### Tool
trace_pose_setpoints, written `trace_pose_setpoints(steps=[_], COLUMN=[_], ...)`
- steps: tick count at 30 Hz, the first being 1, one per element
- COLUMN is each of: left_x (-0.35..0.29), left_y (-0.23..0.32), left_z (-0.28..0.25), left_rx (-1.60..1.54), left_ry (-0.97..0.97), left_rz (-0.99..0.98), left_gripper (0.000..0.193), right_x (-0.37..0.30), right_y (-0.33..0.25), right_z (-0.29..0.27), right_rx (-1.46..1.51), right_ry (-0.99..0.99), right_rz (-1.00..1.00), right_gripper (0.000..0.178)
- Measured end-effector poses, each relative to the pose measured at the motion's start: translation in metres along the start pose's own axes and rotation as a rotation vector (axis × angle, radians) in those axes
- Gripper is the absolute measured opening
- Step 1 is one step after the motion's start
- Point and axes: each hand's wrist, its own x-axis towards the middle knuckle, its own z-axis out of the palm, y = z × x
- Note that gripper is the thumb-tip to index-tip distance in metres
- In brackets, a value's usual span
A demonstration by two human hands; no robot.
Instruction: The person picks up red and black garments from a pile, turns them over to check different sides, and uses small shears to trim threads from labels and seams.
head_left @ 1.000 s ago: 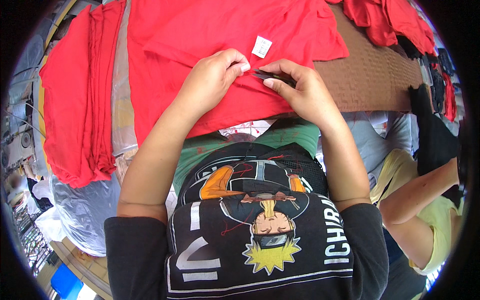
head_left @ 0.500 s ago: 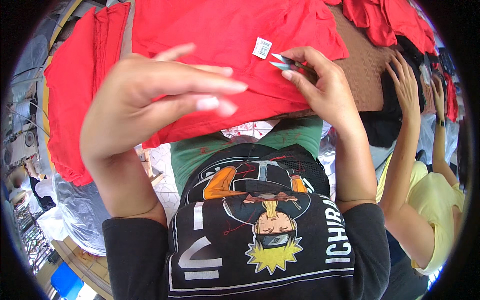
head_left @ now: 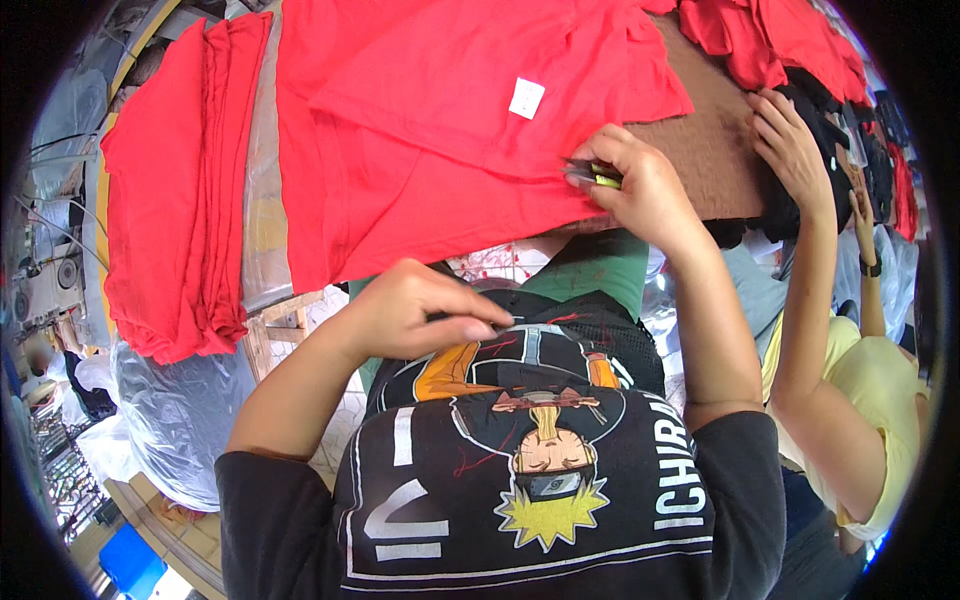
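At twelve o'clock, flat across the table ahead of me, lies the red cloth (head_left: 430, 170), a white label (head_left: 526, 98) showing on its upper part. It looks thin and soft, so I judge it light, limp and quick to crease; it should slide easily rather than tear, though the snips could nick it. I would take hold by the near edge, pinching lightly, or flatten it beside the label.

Toward one o'clock my right hand (head_left: 635, 185) is curled around small dark snips (head_left: 597, 175), thumb and fingers closed on them, over the cloth's right side. My left hand (head_left: 430, 315) hangs at eleven o'clock, off the cloth and in front of my shirt (head_left: 520, 480), fingers bent toward the thumb; whether they pinch anything or touch the shirt, I cannot tell.

My grip covers most of the snips, so I cannot make out how their blades stand. The label's print is too faint to read, the cloth's far end is cut off at twelve o'clock, and its underside is hidden.
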Motion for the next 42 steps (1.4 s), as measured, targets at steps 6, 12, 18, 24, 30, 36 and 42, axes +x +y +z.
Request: trace_pose_setpoints(steps=[6, 12, 18, 24, 30, 36, 42], left_x=[0.000, 0.023, 0.029, 0.011, 0.040, 0.037, 0.017], left_y=[-0.017, -0.005, -0.005, -0.037, -0.030, -0.013, 0.008], left_z=[-0.005, 0.008, 0.011, 0.000, 0.003, -0.010, -0.042], left_rx=[0.831, 0.789, 0.992, 0.692, 0.983, 0.731, 0.531], left_ry=[0.396, 0.494, 0.451, 0.291, 0.647, 0.387, 0.496], left_rz=[0.343, 0.294, 0.448, 0.393, 0.318, 0.395, 0.292], left_gripper=[0.040, 0.035, 0.032, 0.047, 0.036, 0.019, 0.028], right_x=[0.003, 0.001, 0.002, 0.002, 0.007, 0.004, 0.003], right_y=[-0.001, -0.002, 0.000, 0.002, 0.003, 0.000, -0.001], right_z=[0.003, 0.003, 0.001, 0.000, 0.001, -0.001, -0.005], right_rx=[0.055, 0.050, 0.054, 0.060, 0.088, 0.092, 0.122], right_ry=[-0.003, 0.022, 0.008, -0.014, -0.013, -0.016, -0.067], right_rz=[0.002, 0.017, 0.012, 0.032, 0.013, 0.047, 0.089], right_gripper=[0.016, 0.015, 0.017, 0.018, 0.017, 0.015, 0.014])
